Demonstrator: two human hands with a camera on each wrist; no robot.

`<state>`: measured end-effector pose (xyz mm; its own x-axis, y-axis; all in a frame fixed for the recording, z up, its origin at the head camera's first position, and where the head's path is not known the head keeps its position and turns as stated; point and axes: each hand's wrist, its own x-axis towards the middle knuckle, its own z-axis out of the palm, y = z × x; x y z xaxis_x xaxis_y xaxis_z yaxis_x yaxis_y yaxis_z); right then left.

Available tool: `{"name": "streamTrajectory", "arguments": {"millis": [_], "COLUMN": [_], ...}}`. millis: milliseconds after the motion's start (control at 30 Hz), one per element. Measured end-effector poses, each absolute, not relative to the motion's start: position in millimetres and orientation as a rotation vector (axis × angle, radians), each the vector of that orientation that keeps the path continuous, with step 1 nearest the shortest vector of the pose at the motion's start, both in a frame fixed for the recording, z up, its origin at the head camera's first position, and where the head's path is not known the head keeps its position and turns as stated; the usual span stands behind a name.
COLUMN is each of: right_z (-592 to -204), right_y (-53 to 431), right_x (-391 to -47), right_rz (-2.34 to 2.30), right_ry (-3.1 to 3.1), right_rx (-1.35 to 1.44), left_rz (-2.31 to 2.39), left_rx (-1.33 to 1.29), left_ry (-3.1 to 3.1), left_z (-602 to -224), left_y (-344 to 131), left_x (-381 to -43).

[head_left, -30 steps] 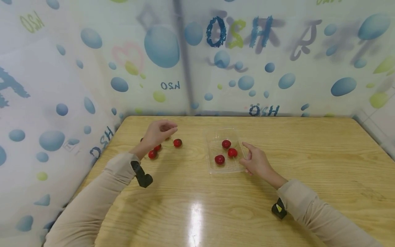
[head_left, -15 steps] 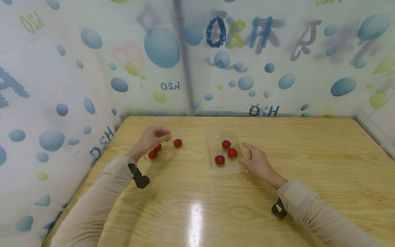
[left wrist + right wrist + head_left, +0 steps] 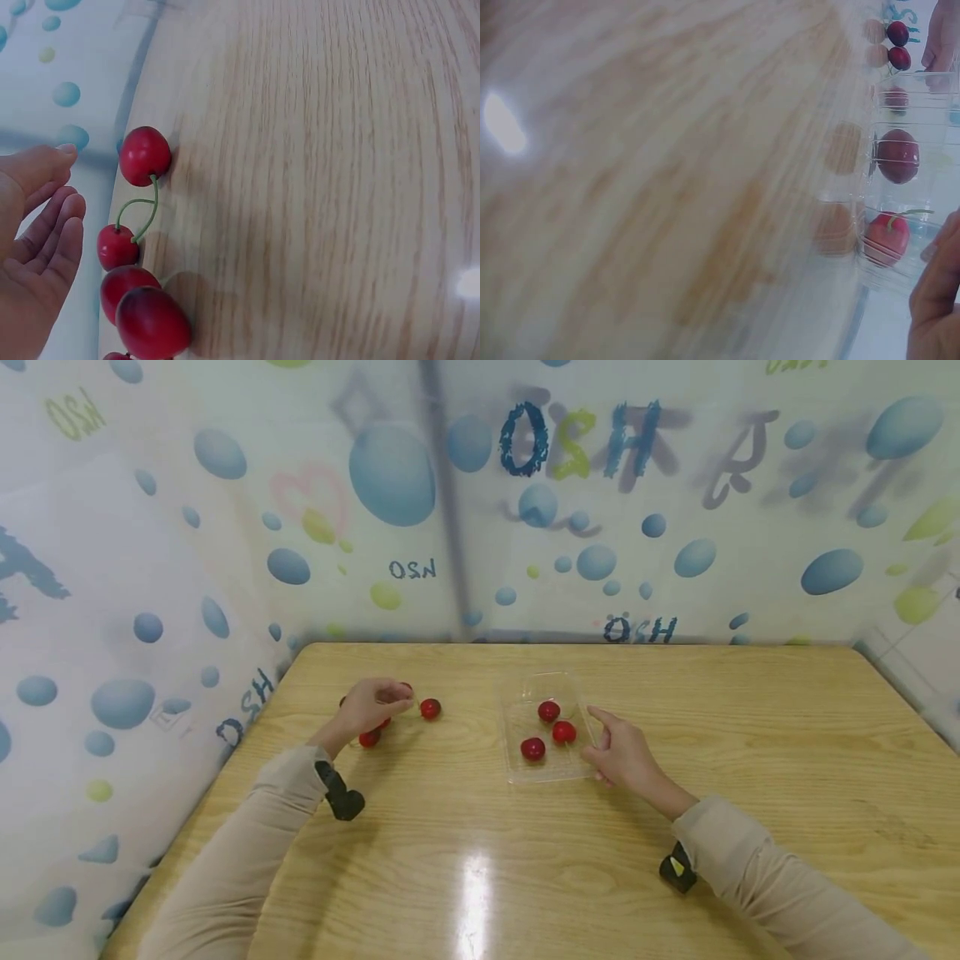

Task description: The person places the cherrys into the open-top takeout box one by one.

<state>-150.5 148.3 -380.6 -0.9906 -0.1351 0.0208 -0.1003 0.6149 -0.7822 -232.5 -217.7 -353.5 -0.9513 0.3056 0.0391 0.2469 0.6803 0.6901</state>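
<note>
Several red cherries with green stems lie at the table's left. One cherry [image 3: 431, 709] sits just right of my left hand [image 3: 367, 706], which partly covers others. In the left wrist view, the hand [image 3: 41, 232] has loosely bent fingers with nothing visible between them, beside a dark-topped cherry [image 3: 145, 156]. A clear plastic container [image 3: 551, 772] stands near the middle, with cherries inside, including a dark red one [image 3: 533, 748]. At its right rim, my right hand [image 3: 630, 760] rests its index finger and thumb against the side. The right wrist view shows that hand [image 3: 937, 300] beside the container wall.
The wooden table [image 3: 787, 735] reaches back to a patterned curtain [image 3: 675, 510] with blue and green spots. Another stretch of patterned curtain [image 3: 112, 610] runs along the left side. A bright light reflection lies on the wood near the front.
My left hand has come lower and a little to the left, closer to the cherries, its fingertips now beside them. The right hand and the container look unmoved.
</note>
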Motion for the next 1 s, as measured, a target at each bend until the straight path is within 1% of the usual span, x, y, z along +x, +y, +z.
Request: {"name": "streamTrajectory", "arguments": {"millis": [467, 1000], "right_z": [-381, -383], "right_y": [148, 149], "right_x": [-150, -151], "right_rz": [-1.356, -1.386], "right_ry": [2.762, 2.751], "right_rx": [-0.179, -0.199], "left_rz": [1.089, 1.011], "left_rx": [0.472, 0.538], "left_ry": [2.794, 2.829], "left_z": [-365, -365], "left_y": [-221, -219], "left_x": [-236, -233]}}
